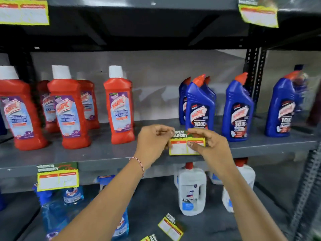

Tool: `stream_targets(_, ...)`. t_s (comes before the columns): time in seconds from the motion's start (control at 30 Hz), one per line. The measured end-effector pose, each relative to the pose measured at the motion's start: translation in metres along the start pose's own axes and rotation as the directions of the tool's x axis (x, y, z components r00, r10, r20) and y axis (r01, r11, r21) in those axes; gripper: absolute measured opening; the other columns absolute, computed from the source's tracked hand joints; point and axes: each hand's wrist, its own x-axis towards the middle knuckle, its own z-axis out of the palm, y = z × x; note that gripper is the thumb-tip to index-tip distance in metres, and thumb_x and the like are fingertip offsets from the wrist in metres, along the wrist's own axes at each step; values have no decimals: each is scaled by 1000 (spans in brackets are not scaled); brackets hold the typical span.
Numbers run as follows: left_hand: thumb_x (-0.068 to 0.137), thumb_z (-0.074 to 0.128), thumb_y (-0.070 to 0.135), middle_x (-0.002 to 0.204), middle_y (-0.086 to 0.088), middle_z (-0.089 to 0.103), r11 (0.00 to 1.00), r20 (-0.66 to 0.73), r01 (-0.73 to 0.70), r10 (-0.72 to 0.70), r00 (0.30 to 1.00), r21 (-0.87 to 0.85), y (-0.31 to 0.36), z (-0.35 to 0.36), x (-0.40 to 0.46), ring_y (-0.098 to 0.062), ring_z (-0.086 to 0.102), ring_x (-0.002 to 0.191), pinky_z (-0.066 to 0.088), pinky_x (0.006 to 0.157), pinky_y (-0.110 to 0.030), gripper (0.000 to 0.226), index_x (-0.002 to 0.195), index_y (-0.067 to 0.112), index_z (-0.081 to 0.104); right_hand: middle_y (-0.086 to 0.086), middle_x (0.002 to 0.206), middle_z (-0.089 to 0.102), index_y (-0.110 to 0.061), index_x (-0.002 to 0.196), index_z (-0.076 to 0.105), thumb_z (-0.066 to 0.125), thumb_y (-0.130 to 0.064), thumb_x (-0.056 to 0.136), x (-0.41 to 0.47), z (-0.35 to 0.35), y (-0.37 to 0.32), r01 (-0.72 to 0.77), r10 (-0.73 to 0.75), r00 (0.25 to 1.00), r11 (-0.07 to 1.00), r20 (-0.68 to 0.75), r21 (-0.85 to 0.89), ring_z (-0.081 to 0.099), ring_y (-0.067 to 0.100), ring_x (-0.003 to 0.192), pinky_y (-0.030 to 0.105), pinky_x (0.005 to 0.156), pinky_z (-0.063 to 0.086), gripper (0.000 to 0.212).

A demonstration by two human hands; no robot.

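A yellow-edged price tag (180, 146) with a green "super market" header is held against the front part of the grey middle shelf (104, 153). My left hand (152, 143) pinches the tag's upper left corner. My right hand (206, 145) pinches its upper right edge, with the thumb lying across the tag's white field. Both forearms reach up from the bottom of the view.
Red cleaner bottles (69, 112) stand left on the middle shelf, blue ones (238, 110) right. Another tag (58, 176) hangs from the shelf edge at left. On the lower shelf are white jugs (192, 190), blue bottles (52, 214) and loose tags (171, 228). More tags hang from the top shelf (258, 13).
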Motion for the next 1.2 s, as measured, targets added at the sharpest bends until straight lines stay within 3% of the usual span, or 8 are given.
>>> stream_targets(0.1,85,70,11,63,-5,72,1000,65,-11,9,998,24,11,55,-13,-10,65,44,53,42,-19,17,71,21,70,-11,98,76,-30,103,73,77,-3,77,-11,-47,13,20,-21,996,1000,-89,-3,71,4,88,16,70,56,38)
stream_targets(0.23,86,67,7,55,-3,70,999,118,-15,11,993,36,16,122,-22,-14,67,43,56,43,-23,14,72,11,71,-8,97,76,-42,94,72,74,-7,82,-21,-106,39,-2,0,966,1000,-260,-8,72,9,87,21,71,57,37)
stream_targets(0.47,87,63,6,61,-9,72,998,136,-19,10,991,66,5,193,-27,-19,71,49,62,51,-39,14,74,7,67,-16,83,75,-37,82,71,77,-15,80,-16,-162,72,-42,5,926,995,-379,-91,71,11,77,24,68,56,23)
stream_targets(0.53,87,63,8,63,-9,73,997,123,-10,0,992,79,-1,203,-26,-18,72,50,61,49,-36,14,73,11,67,-19,84,74,-36,83,70,77,-17,81,-13,-170,80,-50,-2,928,990,-373,-131,70,7,76,26,68,56,21)
stream_targets(0.7,87,65,11,66,-4,73,991,81,-8,-3,997,132,-13,211,-25,-14,72,51,60,48,-29,14,73,16,66,-19,80,73,-34,82,70,76,-13,82,-10,-173,91,-73,19,935,988,-353,-138,67,-5,73,6,59,49,22)
stream_targets(0.83,86,66,13,64,-2,73,985,55,-32,23,998,167,-16,211,-25,-11,71,50,60,48,-30,15,72,18,63,-11,88,71,-32,88,69,75,-17,83,-11,-168,91,-66,-22,926,974,-376,-218,66,-3,79,4,61,47,17)
stream_targets(0.97,83,72,20,60,-9,67,977,2,-65,66,998,203,-14,209,-24,-11,69,46,54,36,-25,32,67,20,44,-7,91,61,-33,88,67,80,-29,75,-10,-168,92,-87,-81,883,940,-463,-329,59,8,78,8,63,45,19)
stream_targets(1.2,85,69,27,52,-6,60,948,-6,-137,144,989,286,-16,202,-32,-15,61,35,44,32,-21,37,68,23,36,3,92,61,-27,90,62,81,-29,74,-12,-170,99,-121,-24,788,974,-615,-192,54,8,72,2,64,42,24)
